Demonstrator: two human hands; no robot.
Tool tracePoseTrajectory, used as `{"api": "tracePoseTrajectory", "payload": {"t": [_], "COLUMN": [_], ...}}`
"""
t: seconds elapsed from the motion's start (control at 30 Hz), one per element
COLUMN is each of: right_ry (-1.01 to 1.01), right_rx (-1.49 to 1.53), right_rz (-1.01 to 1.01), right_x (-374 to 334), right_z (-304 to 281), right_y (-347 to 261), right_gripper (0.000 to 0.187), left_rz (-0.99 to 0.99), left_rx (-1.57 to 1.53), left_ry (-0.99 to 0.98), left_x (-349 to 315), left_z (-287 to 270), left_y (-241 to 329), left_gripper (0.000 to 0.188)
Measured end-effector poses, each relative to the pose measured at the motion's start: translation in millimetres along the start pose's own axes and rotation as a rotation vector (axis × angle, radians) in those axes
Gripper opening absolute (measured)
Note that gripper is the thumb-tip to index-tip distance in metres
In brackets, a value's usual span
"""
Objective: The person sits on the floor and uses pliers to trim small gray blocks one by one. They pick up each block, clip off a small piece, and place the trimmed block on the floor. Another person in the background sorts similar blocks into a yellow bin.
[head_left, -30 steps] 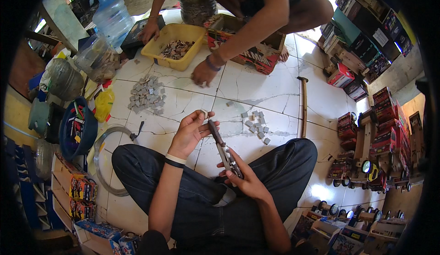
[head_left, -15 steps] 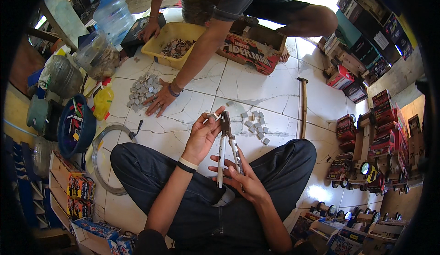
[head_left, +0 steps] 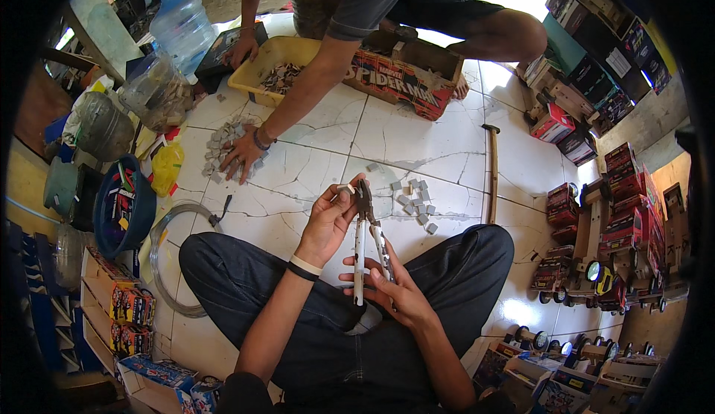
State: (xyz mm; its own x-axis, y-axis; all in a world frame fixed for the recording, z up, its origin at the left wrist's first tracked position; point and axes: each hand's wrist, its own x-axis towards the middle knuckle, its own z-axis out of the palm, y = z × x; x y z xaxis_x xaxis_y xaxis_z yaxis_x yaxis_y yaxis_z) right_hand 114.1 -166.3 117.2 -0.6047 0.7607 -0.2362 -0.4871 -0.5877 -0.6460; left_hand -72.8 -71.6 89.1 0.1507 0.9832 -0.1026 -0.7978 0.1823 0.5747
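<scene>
My left hand (head_left: 325, 224) pinches a small pale square piece (head_left: 346, 189) between thumb and fingers, right beside the dark jaws of a pair of pliers (head_left: 360, 250). The pliers point away from me, and their worn white handles stand spread apart. Around the right-hand handle my right hand (head_left: 398, 293) is curled, its fingers reaching toward the other handle. Several small grey square pieces (head_left: 415, 199) lie scattered on the tiles just beyond the pliers. A larger heap of grey pieces (head_left: 218, 146) lies farther left, under a co-worker's hand (head_left: 240, 153).
Across from me a co-worker crouches by a yellow basin (head_left: 249, 90) of small pieces and a printed wooden box (head_left: 402, 86). A hammer (head_left: 491, 176) lies at right. Coiled wire (head_left: 160, 265) and a blue tub (head_left: 141, 220) sit left. Stacked toy trucks (head_left: 596, 265) line the right side.
The co-worker's hand has slid left over the grey heap, its fingers more spread. My hands and the pliers have barely moved.
</scene>
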Motion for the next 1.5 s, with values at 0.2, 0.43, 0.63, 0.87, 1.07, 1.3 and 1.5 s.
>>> {"api": "tracePoseTrajectory", "payload": {"t": [0.2, 0.43, 0.63, 0.87, 1.07, 1.3, 1.5], "right_ry": [0.007, 0.031, 0.117, 0.296, 0.619, 0.342, 0.398], "right_rx": [-0.004, -0.009, -0.056, -0.279, -0.935, -0.085, 0.043], "right_rz": [0.010, 0.215, 0.165, 0.111, -0.144, 0.334, 0.380], "right_x": [0, 7, 9, 16, 15, 13, 15], "right_z": [-4, -15, -11, -9, -13, -36, -40], "right_y": [3, 10, 25, 37, 40, 33, 32], "right_gripper": [0.073, 0.046, 0.025, 0.024, 0.019, 0.037, 0.051], "left_rz": [-0.009, 0.053, 0.009, 0.004, 0.063, -0.019, -0.025], "left_rx": [0.011, 0.005, -0.020, 0.015, 0.182, 0.589, 1.033], "left_ry": [0.026, -0.109, -0.087, -0.056, 0.010, 0.424, 0.333], "left_x": [0, 1, 1, 0, 0, 12, 40], "left_z": [0, -8, -5, -4, 0, -13, -43], "left_y": [0, 0, -3, -3, 0, -2, -13], "left_gripper": [0.014, 0.006, 0.008, 0.005, 0.005, 0.016, 0.020]}}
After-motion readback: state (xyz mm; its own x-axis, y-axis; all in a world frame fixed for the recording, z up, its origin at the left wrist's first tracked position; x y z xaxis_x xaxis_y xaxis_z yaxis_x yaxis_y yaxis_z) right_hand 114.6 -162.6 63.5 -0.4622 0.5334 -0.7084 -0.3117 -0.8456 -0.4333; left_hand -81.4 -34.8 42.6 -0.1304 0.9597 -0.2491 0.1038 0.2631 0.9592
